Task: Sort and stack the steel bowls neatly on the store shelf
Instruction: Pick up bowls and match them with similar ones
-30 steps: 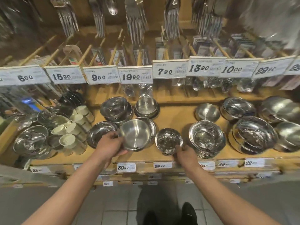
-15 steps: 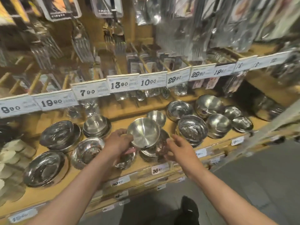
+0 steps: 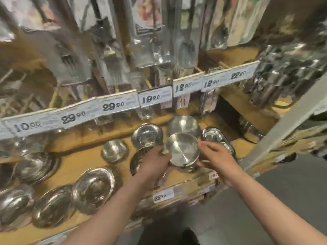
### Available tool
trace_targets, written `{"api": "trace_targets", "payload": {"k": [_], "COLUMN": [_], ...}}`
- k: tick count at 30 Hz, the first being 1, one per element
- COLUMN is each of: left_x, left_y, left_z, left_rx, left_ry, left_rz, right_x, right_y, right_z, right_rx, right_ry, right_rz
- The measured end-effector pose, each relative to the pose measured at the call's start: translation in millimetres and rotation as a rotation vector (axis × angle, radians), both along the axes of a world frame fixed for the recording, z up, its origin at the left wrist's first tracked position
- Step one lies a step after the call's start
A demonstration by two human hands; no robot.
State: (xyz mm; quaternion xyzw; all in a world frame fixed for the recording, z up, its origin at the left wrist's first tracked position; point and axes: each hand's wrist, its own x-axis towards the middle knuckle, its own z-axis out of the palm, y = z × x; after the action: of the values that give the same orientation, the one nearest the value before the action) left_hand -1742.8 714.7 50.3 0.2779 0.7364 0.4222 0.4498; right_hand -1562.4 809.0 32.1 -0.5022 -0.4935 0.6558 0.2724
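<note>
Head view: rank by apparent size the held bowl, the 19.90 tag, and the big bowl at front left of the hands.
1. Front-left bowl, largest, though it sits nearer the camera.
2. Held bowl, gripped by the left hand and right hand.
3. 19.90 tag, close to the held bowl; unsure.

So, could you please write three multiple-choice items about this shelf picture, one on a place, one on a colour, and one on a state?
1. Where is the held steel bowl?
A. between both hands, above the shelf
B. on the floor
C. hanging from a hook

2. What colour is the shelf surface?
A. white
B. yellowish wood
C. blue

3. How is the held bowl turned?
A. upside down
B. covered with a lid
C. its opening faces the camera

Answers:
1 A: the left hand and the right hand hold its sides.
2 B: bare wood shows between the bowls.
3 C: its inner bottom is visible.
</note>
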Motion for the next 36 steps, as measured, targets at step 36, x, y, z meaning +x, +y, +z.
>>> {"api": "trace_targets", "payload": {"k": [36], "left_x": [33.5], "left_y": [67.0], "left_z": [-39.3], "left_rx": [-0.280], "left_ry": [0.552], "left_rz": [0.030], "right_x": [11.7], "right_y": [68.3], "right_z": [-40.1], "right_rx": [0.106], "right_ry": [-0.289], "right_rz": [0.261]}}
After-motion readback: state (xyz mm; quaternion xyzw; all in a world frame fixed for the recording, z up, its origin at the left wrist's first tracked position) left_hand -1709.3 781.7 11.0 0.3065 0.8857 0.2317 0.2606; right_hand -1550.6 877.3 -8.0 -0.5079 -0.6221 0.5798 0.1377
